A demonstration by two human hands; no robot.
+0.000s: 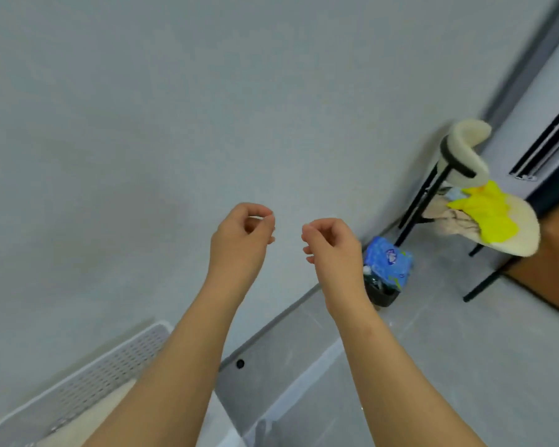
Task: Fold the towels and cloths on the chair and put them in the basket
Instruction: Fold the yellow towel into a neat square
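Both my arms are raised in front of the grey wall. My left hand (241, 235) and my right hand (331, 243) hang a short gap apart, fingers loosely curled, with nothing in them. The white perforated basket (88, 379) sits at the bottom left, partly hidden by my left forearm, with a beige cloth (88, 421) inside. The cream chair (526, 233) stands at the right. On its seat lie a yellow cloth (491, 214), a beige towel (455, 221) and a bit of light blue cloth (455, 193).
A small black bin (381, 293) with a blue packet (388, 259) on top stands against the wall between me and the chair. A brown wooden piece of furniture (555, 269) is behind the chair at the right edge. Grey tiled floor lies below.
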